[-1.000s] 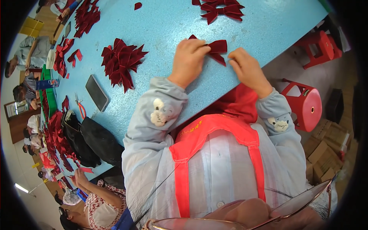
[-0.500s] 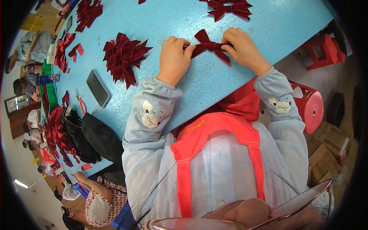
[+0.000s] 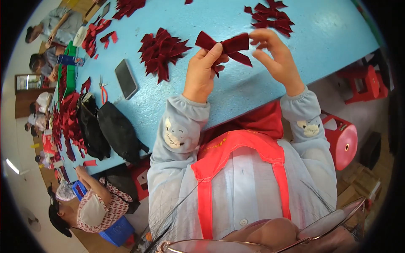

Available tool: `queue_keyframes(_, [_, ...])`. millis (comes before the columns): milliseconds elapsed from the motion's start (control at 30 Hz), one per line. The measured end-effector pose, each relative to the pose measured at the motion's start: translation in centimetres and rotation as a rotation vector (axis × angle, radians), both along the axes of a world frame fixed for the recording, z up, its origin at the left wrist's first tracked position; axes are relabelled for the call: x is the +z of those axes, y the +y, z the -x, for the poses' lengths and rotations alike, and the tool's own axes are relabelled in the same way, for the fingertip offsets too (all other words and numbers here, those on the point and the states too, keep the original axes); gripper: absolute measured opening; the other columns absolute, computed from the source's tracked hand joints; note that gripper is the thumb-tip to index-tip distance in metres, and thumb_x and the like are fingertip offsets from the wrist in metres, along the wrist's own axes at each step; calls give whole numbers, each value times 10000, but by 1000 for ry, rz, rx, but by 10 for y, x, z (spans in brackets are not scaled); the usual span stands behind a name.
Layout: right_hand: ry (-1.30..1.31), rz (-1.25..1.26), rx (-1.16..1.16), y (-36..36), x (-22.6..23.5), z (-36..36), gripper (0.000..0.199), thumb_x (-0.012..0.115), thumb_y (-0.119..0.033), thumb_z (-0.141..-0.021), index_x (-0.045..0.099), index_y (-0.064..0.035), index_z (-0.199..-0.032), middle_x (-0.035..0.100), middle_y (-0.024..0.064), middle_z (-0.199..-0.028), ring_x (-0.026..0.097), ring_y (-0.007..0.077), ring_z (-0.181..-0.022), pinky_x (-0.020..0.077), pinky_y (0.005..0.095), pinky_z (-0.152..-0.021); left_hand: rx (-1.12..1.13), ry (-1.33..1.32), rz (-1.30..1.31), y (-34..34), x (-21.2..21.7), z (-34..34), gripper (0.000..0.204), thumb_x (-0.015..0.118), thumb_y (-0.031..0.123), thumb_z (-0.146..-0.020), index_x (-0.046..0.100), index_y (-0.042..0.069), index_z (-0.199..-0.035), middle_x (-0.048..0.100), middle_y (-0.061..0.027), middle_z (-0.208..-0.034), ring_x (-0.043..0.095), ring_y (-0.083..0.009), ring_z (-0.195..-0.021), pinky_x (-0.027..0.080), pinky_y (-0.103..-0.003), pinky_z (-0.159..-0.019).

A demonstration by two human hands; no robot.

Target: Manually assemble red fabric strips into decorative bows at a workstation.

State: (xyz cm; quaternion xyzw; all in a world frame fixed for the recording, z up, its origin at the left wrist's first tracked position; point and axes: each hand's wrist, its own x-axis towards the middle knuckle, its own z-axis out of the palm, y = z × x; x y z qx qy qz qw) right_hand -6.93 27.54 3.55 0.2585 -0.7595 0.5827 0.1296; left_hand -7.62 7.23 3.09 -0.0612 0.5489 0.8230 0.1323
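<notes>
A dark red ribbon bow is held just above the light blue table. My left hand pinches its middle with thumb and fingers. My right hand holds the bow's right loop at its upper edge with the fingertips. A pile of finished dark red bows lies on the table to the left of my left hand. A second, smaller pile of bows lies beyond my right hand.
A dark phone and orange-handled pliers lie left of the bow pile, with black bags nearer the table edge. Other people sit along the left side among more red ribbon. Red stools stand at right.
Both hands have lifted the bow off the table and brought it closer, its loops now spread out. The view has shifted slightly.
</notes>
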Motion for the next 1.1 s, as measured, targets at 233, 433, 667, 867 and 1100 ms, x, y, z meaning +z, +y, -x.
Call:
queue_keyframes(233, [-271,315,68,-39,-20,-31,272,601,-20,-875,577,-30,-1146,608,46,-1037,588,128,-894,483,243,-776,174,6,-179,-16,13,-40,211,648,283,-889,604,94,-973,652,-4,-898,600,-113,-784,442,-264,-663])
queue_keyframes(433, [-309,363,30,-69,-23,-37,251,575,-34,-898,571,-32,-1149,625,13,-929,575,81,-801,481,238,-714,243,45,-138,-27,11,-61,210,649,273,-890,597,92,-984,650,-12,-901,603,-118,-787,457,-269,-658])
queue_keyframes(667, [-497,457,25,-77,-26,-46,183,543,-166,-935,608,-29,-1037,612,10,-864,552,94,-723,460,242,-620,252,54,-301,-42,2,-68,199,652,224,-887,588,74,-999,643,-22,-923,610,-125,-809,476,-273,-655])
queue_keyframes(867, [-992,709,63,-78,-14,-55,341,500,-374,-954,628,-58,-941,604,18,-859,540,122,-735,436,240,-573,313,93,-239,-32,-4,-68,181,653,191,-884,590,69,-1002,646,-30,-922,609,-128,-803,471,-261,-643])
queue_keyframes(1100, [-1082,852,51,-65,-26,-53,365,535,-432,-927,631,-83,-969,614,11,-877,559,130,-757,448,245,-581,245,195,-78,-20,-16,-68,208,668,167,-869,598,45,-1021,649,-45,-947,605,-126,-803,467,-257,-650])
